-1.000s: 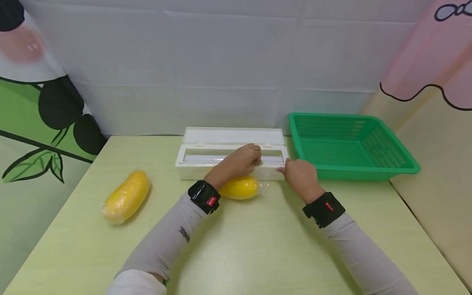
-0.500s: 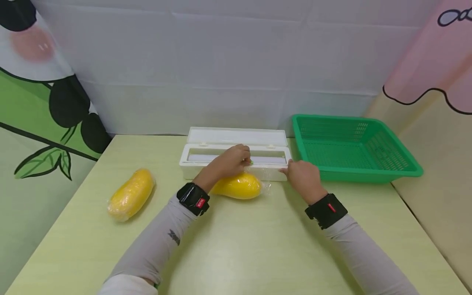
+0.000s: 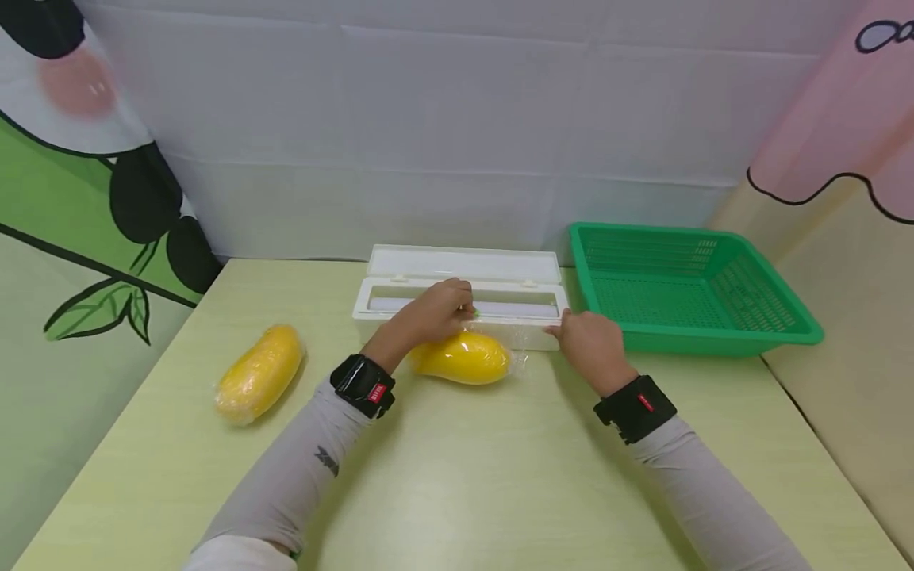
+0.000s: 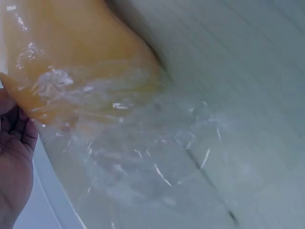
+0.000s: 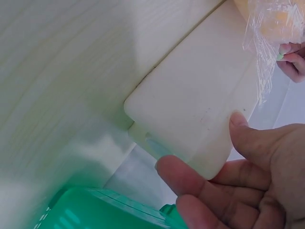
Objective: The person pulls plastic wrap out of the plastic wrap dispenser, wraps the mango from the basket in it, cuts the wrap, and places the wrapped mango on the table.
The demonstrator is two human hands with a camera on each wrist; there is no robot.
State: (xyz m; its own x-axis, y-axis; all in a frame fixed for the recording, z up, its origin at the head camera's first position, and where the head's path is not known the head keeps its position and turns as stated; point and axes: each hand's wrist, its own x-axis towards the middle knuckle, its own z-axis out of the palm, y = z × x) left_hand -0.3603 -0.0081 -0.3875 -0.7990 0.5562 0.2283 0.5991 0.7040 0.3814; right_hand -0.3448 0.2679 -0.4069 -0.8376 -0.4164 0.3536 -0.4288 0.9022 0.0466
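Observation:
A white cling film dispenser (image 3: 385,327) lies lid up near the back of the table, a pale roll inside. My left hand (image 3: 428,313) is at its front edge, thumb and fingers pinching a small green slide cutter (image 5: 280,57). Just in front of the box, partly under that hand, rests a yellow oblong fruit (image 3: 467,359). Clear cling film (image 4: 128,162) covers the fruit and trails in loose wrinkles towards the dispenser. My right hand (image 3: 593,349) grips the dispenser's right end, its thumb (image 5: 238,119) on the front face.
A second yellow fruit (image 3: 260,373) in film lies on the table at the left. Right of the dispenser stands a green plastic basket (image 3: 703,337), close to my right hand. A pale cloth wall (image 3: 457,143) rises behind the table.
My left hand has slid leftward along the dispenser's front edge with the green slide cutter, uncovering more of the fruit. My right hand stays on the box's end. The head view shifts slightly.

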